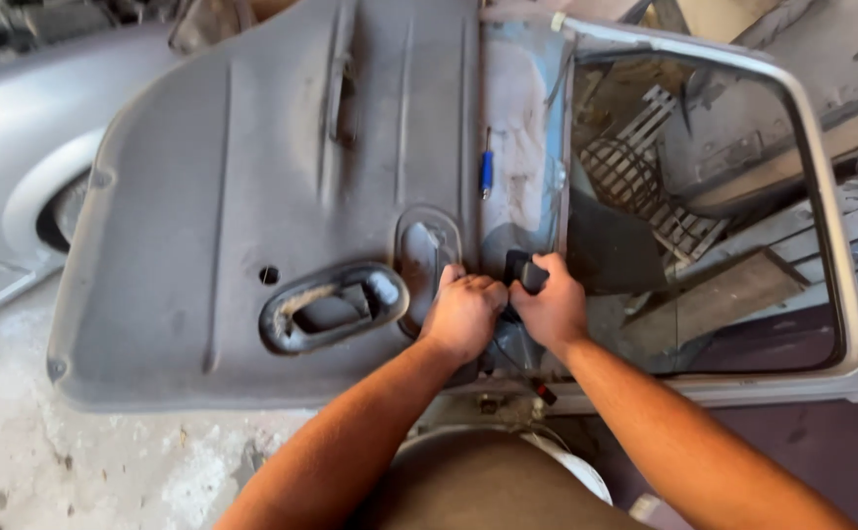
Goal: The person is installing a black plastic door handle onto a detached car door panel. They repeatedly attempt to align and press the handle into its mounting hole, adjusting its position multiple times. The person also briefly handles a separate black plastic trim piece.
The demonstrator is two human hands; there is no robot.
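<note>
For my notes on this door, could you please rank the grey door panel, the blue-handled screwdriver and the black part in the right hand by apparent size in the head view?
1. grey door panel
2. blue-handled screwdriver and black part in the right hand: look alike, part partly hidden, so unranked.

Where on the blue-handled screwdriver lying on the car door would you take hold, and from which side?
Grip the blue handle of the screwdriver, probably from above with fingers on its left and right sides: it lies flat on the door, lengthwise away from the viewer, with its thin shaft offering less hold. Both hands are busy nearer the viewer.

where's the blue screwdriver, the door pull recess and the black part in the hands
blue screwdriver (486,169), head view, on its blue handle
door pull recess (334,307), head view, on the hollow's middle
black part (525,270), head view, on its top above the right hand
</note>
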